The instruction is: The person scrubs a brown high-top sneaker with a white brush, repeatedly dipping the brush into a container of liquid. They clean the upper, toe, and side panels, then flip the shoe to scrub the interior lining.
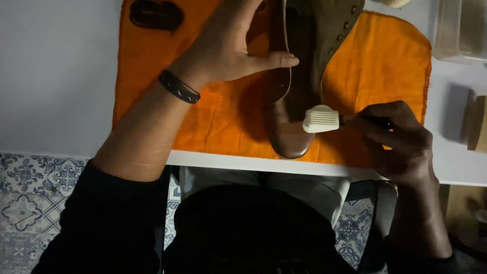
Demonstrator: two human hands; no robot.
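Head view shows a smooth brown leather shoe (286,127) with an olive, eyelet-studded upper lying on a fuzzy orange cloth (385,66), toe pointing toward the near edge of the white tabletop (50,76). The left hand (228,45), a dark braided band at its wrist, rests on the shoe's side, thumb stretched along the leather, its grip loose. The right hand (398,139) has its grip closed on a dark handle whose ribbed, cream-coloured block head (321,119) touches the shoe near the toe. A dark oval object (154,14) lies at the cloth's far corner.
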